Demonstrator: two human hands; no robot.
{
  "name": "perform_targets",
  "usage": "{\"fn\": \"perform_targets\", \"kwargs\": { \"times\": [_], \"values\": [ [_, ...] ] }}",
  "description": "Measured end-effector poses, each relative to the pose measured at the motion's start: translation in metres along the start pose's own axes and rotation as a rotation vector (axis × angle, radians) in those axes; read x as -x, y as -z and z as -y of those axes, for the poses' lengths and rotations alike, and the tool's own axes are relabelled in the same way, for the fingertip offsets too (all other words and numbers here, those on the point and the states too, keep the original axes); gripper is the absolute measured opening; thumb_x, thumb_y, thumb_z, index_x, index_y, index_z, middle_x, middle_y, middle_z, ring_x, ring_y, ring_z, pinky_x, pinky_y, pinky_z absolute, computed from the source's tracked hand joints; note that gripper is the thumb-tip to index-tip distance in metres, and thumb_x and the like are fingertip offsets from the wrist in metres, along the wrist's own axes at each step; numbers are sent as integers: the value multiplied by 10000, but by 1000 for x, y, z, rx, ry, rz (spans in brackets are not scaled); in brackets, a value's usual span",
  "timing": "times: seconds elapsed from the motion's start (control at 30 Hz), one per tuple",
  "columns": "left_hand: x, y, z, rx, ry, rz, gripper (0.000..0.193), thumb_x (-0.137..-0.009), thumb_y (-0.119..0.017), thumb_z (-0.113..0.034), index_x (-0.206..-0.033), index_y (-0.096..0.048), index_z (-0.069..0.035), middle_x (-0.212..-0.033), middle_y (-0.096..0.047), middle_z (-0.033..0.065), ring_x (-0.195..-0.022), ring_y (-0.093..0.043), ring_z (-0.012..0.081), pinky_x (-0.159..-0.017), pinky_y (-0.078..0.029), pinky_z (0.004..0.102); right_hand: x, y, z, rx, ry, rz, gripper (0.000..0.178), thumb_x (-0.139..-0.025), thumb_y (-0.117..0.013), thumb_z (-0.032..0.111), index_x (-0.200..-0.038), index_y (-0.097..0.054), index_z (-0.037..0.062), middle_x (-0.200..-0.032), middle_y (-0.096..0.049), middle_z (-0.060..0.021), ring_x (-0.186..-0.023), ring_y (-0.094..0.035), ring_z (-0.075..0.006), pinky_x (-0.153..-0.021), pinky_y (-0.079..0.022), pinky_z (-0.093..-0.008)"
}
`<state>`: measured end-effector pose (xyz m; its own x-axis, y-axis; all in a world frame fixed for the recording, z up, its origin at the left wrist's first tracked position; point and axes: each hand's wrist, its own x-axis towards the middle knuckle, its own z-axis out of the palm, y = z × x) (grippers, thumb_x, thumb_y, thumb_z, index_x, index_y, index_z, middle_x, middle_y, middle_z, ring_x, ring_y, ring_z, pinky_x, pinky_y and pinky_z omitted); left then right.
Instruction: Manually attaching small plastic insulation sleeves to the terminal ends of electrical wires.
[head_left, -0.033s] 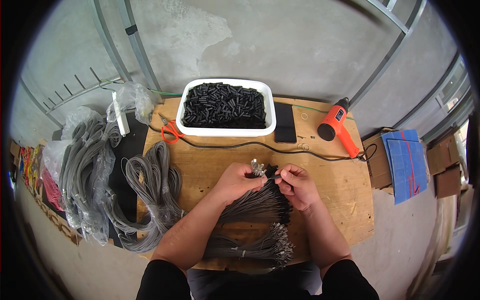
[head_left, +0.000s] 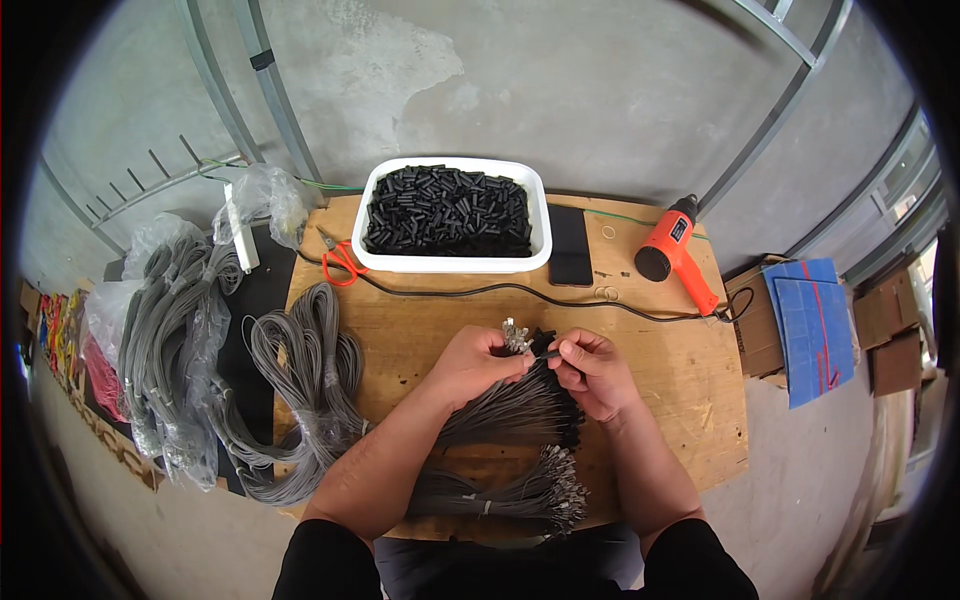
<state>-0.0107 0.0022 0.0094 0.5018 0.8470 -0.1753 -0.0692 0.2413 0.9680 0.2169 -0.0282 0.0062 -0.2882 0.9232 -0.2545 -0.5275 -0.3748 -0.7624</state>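
Observation:
My left hand is closed round thin grey cables whose silvery metal ends stick up past its fingers. Between thumb and fingers, my right hand pinches a small black tube, level with a wire coming from the left hand. Below both hands a fan of grey cables lies on the table, black sleeves on its right ends. Closer to me rests a tied bundle of grey cables with bare silvery ends.
A white tub full of black tubes stands at the back, a black phone beside it. Orange-handled cutters, an orange heat gun and a black cord lie around it. Coiled grey cables cover the left side.

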Motion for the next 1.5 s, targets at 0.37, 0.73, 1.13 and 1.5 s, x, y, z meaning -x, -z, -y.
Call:
{"fn": "perform_targets", "kwargs": {
  "times": [0.37, 0.73, 1.13, 1.5],
  "values": [
    [-3, 3, 7, 81, -16, 6, 149, -901, -768, -116, -905, -730, 28, -752, -676, 26, -682, -602, 78, -640, -471, 232, -1, -2, 0, 37, 25, -34, 112, -983, -682, 94, -1037, -671, -4, -854, -691, -72, -590, -462, -56, -522, -355, -185],
    [-1, 10, 2, -186, -35, -112, 193, -874, -759, -33, -1055, -735, 29, -924, -721, 35, -852, -658, 95, -781, -528, 252, -1, -5, 0, 231, 265, -149, 107, -956, -707, 51, -1047, -683, -1, -820, -647, -7, -608, -454, -24, -533, -332, -189],
    [1, 7, -2, -252, -78, -70, 192, -828, -777, -4, -1017, -745, 0, -902, -720, 10, -824, -638, 75, -760, -521, 251, -2, -23, -6, 685, 369, -128, 211, -906, -760, 37, -1111, -724, -1, -838, -636, 26, -759, -547, -44, -684, -464, -210],
    [0, 4, -1, -258, -85, -133, 163, -815, -794, -17, -968, -735, -15, -860, -703, -1, -786, -625, 72, -728, -516, 256, -8, -21, -8, 718, 320, -182, 188, -880, -792, 63, -1053, -751, 5, -771, -603, 44, -712, -505, -39, -632, -434, -214]
  ]
}}
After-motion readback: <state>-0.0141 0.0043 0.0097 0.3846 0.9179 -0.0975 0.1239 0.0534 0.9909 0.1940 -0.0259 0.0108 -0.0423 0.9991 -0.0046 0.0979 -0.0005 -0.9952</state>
